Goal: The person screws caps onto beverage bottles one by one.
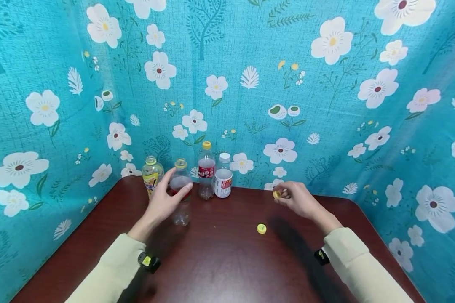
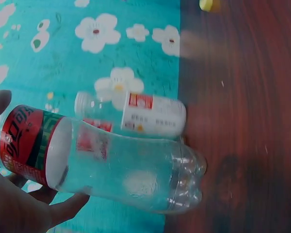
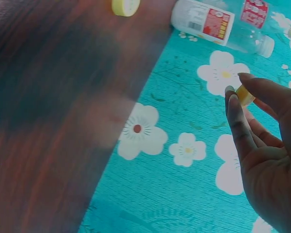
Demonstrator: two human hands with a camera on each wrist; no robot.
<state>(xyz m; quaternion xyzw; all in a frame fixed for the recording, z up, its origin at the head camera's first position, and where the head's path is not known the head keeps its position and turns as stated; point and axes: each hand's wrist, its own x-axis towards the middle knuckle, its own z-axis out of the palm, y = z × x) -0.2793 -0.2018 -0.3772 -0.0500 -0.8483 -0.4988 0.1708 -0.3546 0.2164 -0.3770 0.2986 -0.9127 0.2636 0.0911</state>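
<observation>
My left hand [image 1: 166, 200] holds a clear plastic bottle [image 2: 121, 165] around its red, black and green label, thumb on one side and fingers on the other. That bottle stands upright, with a yellow ring at its neck; whether its base touches the table I cannot tell. Off to the right, my right hand [image 1: 297, 200] pinches a small yellow bottle cap [image 3: 244, 95] between thumb and fingertips, above the table's back edge. A second yellow cap [image 1: 261, 228] lies on the table, nearer to me than the right hand.
Left of the held bottle stands a yellow-labelled bottle [image 1: 151, 173] without a cap. To its right are a red-labelled bottle [image 1: 206, 171] with a yellow cap and a white-labelled bottle [image 1: 223, 183] with a white cap. A flowered blue curtain [image 1: 242, 113] borders the brown table [image 1: 227, 261].
</observation>
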